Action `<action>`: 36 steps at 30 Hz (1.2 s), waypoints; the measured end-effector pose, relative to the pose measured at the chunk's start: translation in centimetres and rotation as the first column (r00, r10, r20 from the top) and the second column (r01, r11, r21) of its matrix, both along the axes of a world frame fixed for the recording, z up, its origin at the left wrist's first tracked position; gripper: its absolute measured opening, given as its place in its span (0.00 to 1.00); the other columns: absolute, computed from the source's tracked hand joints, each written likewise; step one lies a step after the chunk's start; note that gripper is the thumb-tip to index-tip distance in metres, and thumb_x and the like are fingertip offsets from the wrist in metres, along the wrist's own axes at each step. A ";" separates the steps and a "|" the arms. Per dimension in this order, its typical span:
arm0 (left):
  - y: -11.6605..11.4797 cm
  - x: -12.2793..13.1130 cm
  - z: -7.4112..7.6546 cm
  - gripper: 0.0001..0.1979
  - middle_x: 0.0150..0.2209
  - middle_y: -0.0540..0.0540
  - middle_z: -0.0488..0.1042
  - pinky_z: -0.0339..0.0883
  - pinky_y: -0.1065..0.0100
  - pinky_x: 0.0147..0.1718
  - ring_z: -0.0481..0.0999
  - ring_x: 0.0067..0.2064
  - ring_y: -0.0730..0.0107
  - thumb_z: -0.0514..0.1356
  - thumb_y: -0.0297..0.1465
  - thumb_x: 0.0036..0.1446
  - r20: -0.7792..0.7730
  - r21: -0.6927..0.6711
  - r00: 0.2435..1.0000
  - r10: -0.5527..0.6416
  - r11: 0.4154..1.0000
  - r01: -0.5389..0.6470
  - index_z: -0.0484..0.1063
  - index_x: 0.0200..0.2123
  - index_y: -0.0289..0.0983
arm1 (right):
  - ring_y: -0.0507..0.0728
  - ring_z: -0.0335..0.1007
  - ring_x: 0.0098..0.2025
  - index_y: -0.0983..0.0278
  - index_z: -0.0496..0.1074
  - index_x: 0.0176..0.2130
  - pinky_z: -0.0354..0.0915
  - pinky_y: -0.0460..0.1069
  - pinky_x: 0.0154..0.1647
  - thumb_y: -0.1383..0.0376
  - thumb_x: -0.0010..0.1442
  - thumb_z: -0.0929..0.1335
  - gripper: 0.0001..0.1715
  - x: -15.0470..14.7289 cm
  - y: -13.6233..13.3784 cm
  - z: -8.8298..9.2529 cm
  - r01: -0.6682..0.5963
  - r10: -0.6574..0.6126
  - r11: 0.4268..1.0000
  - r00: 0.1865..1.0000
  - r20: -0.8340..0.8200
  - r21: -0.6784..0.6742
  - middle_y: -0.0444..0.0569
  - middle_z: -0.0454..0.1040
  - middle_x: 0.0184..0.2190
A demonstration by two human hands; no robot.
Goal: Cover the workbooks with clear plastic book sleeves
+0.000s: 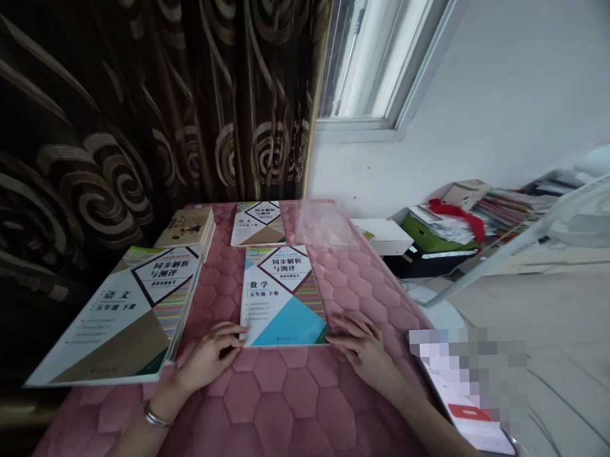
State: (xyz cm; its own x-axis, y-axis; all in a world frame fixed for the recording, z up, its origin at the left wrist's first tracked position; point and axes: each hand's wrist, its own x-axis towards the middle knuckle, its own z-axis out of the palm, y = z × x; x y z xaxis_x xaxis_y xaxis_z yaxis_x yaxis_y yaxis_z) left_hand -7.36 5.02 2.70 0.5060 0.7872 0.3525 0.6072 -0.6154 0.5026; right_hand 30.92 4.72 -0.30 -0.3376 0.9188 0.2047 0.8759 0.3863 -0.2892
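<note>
A math workbook (282,292) with a white and blue cover lies flat on the pink padded tabletop in front of me. My left hand (214,351), with a silver bangle at the wrist, has its fingertips against the workbook's lower left edge; the fingers are bent and apart. At the lower right corner, my right hand (362,350) reaches in with fingers stretched out and touching the edge. Left of my left hand rests a larger-looking stack topped by a Chinese workbook (132,314) with a brown triangle. Another Chinese workbook (259,223) lies just beyond the math one.
A beige book stack (187,227) sits behind the left pile, near the dark patterned curtain (260,90). A clear plastic sheet (325,224) lies at the table's far right. A phone or tablet (471,403), partly blurred out, is by the right edge. Beyond are a white box (382,236) and piled papers.
</note>
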 end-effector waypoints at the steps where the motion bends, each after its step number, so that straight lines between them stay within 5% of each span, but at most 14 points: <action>1: 0.0 -0.1 0.0 0.08 0.49 0.45 0.79 0.70 0.61 0.51 0.75 0.51 0.67 0.57 0.27 0.61 0.005 -0.013 1.000 -0.002 1.000 0.002 0.76 0.34 0.41 | 0.63 0.59 0.63 0.46 0.79 0.45 0.54 0.65 0.59 0.68 0.62 0.62 0.22 0.1 0.0 0.0 -0.002 0.002 1.000 1.000 0.001 -0.021 0.44 0.68 0.60; 6: 0.1 -0.5 0.1 0.10 0.51 0.46 0.78 0.67 0.60 0.55 0.74 0.54 0.67 0.56 0.27 0.60 0.018 -0.129 1.000 0.012 0.992 -0.009 0.77 0.36 0.43 | 0.60 0.54 0.66 0.48 0.77 0.48 0.51 0.65 0.62 0.79 0.49 0.58 0.38 0.5 0.2 0.1 -0.026 0.025 0.994 1.000 -0.013 -0.104 0.42 0.64 0.63; 12: 0.4 0.8 0.4 0.14 0.55 0.44 0.72 0.66 0.63 0.55 0.72 0.55 0.66 0.53 0.18 0.52 -0.019 -0.246 0.974 0.225 0.943 -0.222 0.76 0.29 0.39 | 0.62 0.54 0.66 0.48 0.77 0.48 0.51 0.65 0.61 0.80 0.48 0.59 0.39 0.3 -0.2 0.7 -0.034 0.036 0.995 0.999 0.018 -0.096 0.43 0.65 0.63; 19: 2.1 5.2 1.2 0.09 0.36 0.43 0.75 0.68 0.62 0.45 0.76 0.43 0.63 0.50 0.21 0.60 -0.282 -0.277 0.785 0.552 0.736 -0.618 0.68 0.33 0.36 | 0.61 0.60 0.61 0.50 0.79 0.45 0.54 0.63 0.60 0.78 0.50 0.61 0.33 -0.3 -0.1 1.1 -0.105 0.105 0.994 0.994 0.000 -0.002 0.45 0.70 0.58; 23: 2.7 6.9 1.3 0.07 0.40 0.38 0.74 0.65 0.63 0.45 0.75 0.46 0.61 0.50 0.20 0.60 -0.312 -0.246 0.718 0.622 0.677 -0.694 0.65 0.36 0.34 | 0.58 0.67 0.54 0.54 0.81 0.35 0.63 0.59 0.53 0.77 0.52 0.60 0.26 -1.2 2.5 2.0 -0.132 0.126 0.991 0.974 -0.187 -0.023 0.45 0.75 0.52; 27: 3.5 6.2 1.6 0.10 0.36 0.43 0.74 0.65 0.68 0.40 0.76 0.41 0.66 0.51 0.17 0.55 -0.277 -0.289 0.694 0.664 0.632 -0.720 0.63 0.33 0.38 | 0.57 0.70 0.51 0.57 0.80 0.36 0.67 0.55 0.51 0.74 0.56 0.61 0.22 -2.7 6.3 3.3 -0.136 0.126 0.990 0.952 -0.278 -0.017 0.49 0.76 0.48; 33: 5.5 2.6 2.7 0.05 0.35 0.45 0.76 0.66 0.69 0.35 0.78 0.37 0.64 0.60 0.29 0.54 -0.361 -0.321 0.669 0.650 0.586 -0.744 0.64 0.32 0.39 | 0.54 0.70 0.53 0.59 0.76 0.48 0.64 0.48 0.55 0.73 0.63 0.59 0.23 -4.7 12.1 5.6 0.031 -0.040 0.994 0.995 -0.088 -0.108 0.47 0.75 0.52; 36: 6.7 2.3 2.7 0.05 0.37 0.39 0.78 0.68 0.66 0.37 0.79 0.39 0.60 0.57 0.26 0.55 -0.414 -0.275 0.607 0.678 0.543 -0.794 0.68 0.37 0.35 | 0.56 0.68 0.56 0.63 0.73 0.53 0.63 0.49 0.55 0.70 0.66 0.59 0.21 -5.5 15.4 6.2 0.101 -0.101 0.986 0.995 0.007 -0.135 0.52 0.73 0.55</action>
State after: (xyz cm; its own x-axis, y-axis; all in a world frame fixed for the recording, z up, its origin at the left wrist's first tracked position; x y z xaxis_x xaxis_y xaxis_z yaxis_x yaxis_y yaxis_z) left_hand -5.06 11.71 5.45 -0.3040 0.9451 -0.1200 0.8762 0.3268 0.3542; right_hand 25.40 20.07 5.93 -0.2418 0.9673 0.0762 0.9084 0.2533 -0.3326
